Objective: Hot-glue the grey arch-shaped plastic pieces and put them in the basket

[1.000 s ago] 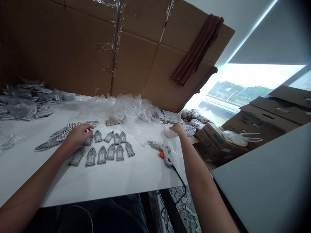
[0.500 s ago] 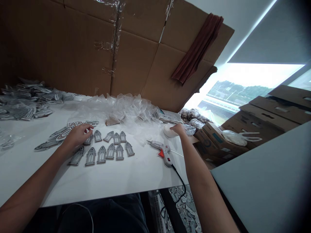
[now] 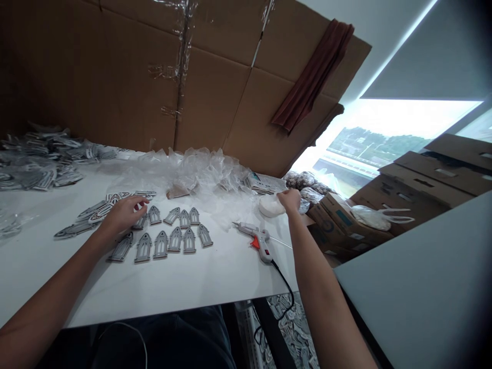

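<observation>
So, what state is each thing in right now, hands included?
Glue gun: on its side, untouched
Black cord: hanging over the table edge
Gray arched pieces: laid in two rows
Clear plastic bags: crumpled in a heap
Red-brown cloth: hanging on the cardboard
Left hand: fingers curled, grip unclear
Right hand: at the white roundish item, grip unclear

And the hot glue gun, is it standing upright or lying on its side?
The hot glue gun lies on its side, barrel and handle both along the white table.

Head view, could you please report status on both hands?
Left hand by grey arched pieces; grip unclear. Right hand at edge of white round item. Glue gun lying between them, nearer right.
</observation>
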Action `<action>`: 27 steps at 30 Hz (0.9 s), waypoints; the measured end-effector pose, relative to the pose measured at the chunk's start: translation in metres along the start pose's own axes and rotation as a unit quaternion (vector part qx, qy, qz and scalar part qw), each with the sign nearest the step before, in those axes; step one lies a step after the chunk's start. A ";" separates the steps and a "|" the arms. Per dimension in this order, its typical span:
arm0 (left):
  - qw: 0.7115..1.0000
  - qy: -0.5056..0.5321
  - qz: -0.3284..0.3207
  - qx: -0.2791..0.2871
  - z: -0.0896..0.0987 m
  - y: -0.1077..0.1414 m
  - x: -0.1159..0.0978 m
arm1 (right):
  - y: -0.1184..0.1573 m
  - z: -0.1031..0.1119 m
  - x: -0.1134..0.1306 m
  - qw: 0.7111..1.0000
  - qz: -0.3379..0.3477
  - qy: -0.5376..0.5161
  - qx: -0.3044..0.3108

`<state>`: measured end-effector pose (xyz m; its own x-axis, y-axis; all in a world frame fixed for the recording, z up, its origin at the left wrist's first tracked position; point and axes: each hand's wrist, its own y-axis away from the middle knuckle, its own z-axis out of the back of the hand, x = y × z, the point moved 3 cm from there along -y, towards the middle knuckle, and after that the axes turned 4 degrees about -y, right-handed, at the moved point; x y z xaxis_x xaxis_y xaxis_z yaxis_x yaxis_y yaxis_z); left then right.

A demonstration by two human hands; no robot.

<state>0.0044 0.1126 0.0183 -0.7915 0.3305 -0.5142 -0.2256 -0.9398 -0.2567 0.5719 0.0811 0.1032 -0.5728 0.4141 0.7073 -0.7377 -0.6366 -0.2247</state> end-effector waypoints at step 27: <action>0.893 0.400 0.040 0.205 -0.043 0.019 -0.053 | 0.278 -0.169 0.123 0.820 0.109 -0.327 0.458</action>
<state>0.0662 0.0813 0.0058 -0.1935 0.0639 -0.9790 -0.5058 -0.8616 0.0437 0.2366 0.0651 0.0143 -0.1211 -0.0206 0.9924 0.1056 -0.9944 -0.0077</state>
